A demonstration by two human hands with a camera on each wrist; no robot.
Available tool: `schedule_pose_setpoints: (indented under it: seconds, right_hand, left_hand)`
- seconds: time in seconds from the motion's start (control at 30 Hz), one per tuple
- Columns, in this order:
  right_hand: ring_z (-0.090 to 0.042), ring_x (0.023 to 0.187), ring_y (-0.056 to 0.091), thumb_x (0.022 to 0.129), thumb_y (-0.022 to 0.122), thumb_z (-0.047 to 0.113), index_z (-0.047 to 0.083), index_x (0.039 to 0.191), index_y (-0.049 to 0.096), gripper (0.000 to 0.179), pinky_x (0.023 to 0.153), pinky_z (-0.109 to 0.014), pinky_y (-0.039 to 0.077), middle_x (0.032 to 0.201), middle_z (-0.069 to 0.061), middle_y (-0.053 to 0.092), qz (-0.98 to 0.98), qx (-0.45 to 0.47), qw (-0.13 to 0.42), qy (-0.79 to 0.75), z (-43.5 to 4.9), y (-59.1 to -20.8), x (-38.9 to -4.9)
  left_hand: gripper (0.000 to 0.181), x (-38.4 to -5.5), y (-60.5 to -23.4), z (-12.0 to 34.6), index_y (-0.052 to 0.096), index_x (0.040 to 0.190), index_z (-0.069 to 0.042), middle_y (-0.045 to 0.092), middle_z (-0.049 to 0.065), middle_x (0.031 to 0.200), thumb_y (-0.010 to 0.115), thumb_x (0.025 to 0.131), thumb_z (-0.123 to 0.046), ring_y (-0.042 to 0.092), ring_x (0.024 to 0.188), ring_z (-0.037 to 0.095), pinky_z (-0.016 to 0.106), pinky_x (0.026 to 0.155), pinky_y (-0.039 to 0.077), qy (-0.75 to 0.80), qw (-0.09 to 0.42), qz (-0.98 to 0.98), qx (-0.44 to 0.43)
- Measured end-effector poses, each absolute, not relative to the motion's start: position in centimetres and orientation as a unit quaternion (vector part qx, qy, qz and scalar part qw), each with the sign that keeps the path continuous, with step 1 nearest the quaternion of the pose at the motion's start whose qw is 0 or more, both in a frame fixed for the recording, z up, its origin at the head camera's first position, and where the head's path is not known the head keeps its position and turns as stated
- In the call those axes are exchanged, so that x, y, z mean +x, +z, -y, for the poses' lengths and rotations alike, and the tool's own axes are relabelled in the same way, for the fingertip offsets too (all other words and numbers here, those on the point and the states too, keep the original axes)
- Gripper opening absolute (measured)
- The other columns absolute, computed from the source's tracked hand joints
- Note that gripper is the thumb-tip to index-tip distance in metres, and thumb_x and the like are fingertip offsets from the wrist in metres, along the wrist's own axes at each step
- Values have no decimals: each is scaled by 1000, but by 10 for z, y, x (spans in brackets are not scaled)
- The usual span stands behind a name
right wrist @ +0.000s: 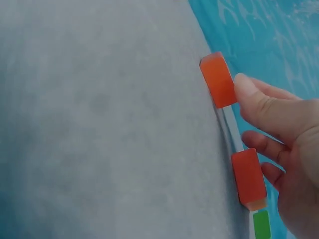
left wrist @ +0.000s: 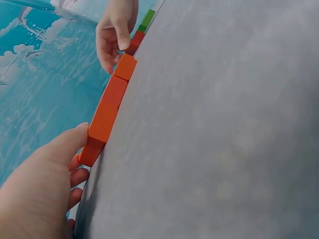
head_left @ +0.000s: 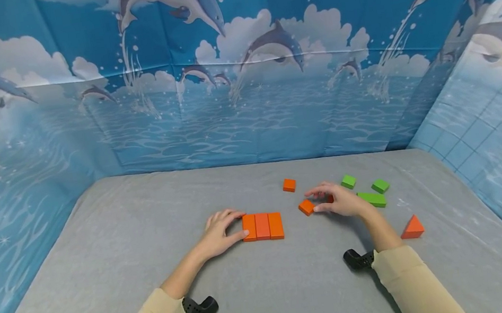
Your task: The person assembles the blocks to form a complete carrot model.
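Note:
Three orange-red rectangular blocks lie side by side on the grey cloth. My left hand holds the leftmost orange block, thumb at its near end and index finger at its far end. To the right of this row, my right hand is around a small orange block. In the right wrist view its thumb touches the right edge of that small block, and the index finger passes behind. A red block sits below the right fingers, mostly hidden in the head view.
Another small orange block lies farther back. Beyond the right hand are two small green blocks and a longer green block. A red-orange triangular block stands near the right forearm. A dolphin-printed curtain surrounds the table.

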State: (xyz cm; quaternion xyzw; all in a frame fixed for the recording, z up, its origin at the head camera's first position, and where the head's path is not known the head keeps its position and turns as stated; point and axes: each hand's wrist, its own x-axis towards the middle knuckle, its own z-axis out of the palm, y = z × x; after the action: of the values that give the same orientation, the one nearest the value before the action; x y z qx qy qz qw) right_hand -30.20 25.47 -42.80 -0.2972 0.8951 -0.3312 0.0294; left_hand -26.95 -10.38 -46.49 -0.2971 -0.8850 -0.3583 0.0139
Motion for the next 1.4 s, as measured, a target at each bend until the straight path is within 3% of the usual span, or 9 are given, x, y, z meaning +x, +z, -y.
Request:
schedule_pose_setpoints:
  seconds: [0.53, 0.77, 0.9, 1.13, 1.4]
  right_hand:
    - [-14, 76, 46, 82, 68, 12, 3, 111, 62, 31, 67, -27, 40, 91, -5, 56, -894, -299, 32, -334, -251, -433, -303]
    - [-14, 72, 47, 81, 70, 19, 5, 107, 62, 30, 62, -27, 40, 88, -2, 57, -897, -269, 23, -350, -246, -430, -300]
    - [-14, 76, 49, 82, 69, 19, 5, 108, 62, 30, 65, -28, 41, 88, -1, 58, -893, -263, 21, -365, -231, -419, -288]
    - [-22, 76, 50, 81, 68, 4, -7, 105, 59, 28, 70, -34, 41, 88, -17, 58, -862, -283, 36, -419, -187, -388, -247]
    - [-14, 68, 50, 80, 70, 10, -1, 104, 60, 29, 59, -24, 42, 86, -10, 59, -847, -271, 61, -453, -154, -412, -235]
  left_hand:
    - [48, -268, -463, 104, 51, 130, -12, 48, 10, 129, 61, 87, -32, 35, 123, 31, 56, 102, 15, -356, 11, 887, -293]
    - [48, -268, -462, 105, 52, 129, -12, 47, 11, 129, 61, 87, -31, 36, 123, 32, 56, 102, 15, -357, 12, 887, -293]
    - [48, -270, -462, 105, 51, 130, -13, 47, 10, 129, 61, 87, -33, 36, 123, 31, 56, 102, 16, -352, 14, 888, -295]
    - [49, -270, -461, 105, 51, 130, -12, 47, 10, 129, 61, 87, -32, 35, 123, 31, 56, 101, 16, -356, 14, 886, -296]
    - [48, -270, -460, 104, 51, 130, -13, 48, 9, 129, 61, 87, -34, 36, 123, 30, 55, 102, 17, -352, 10, 890, -288]
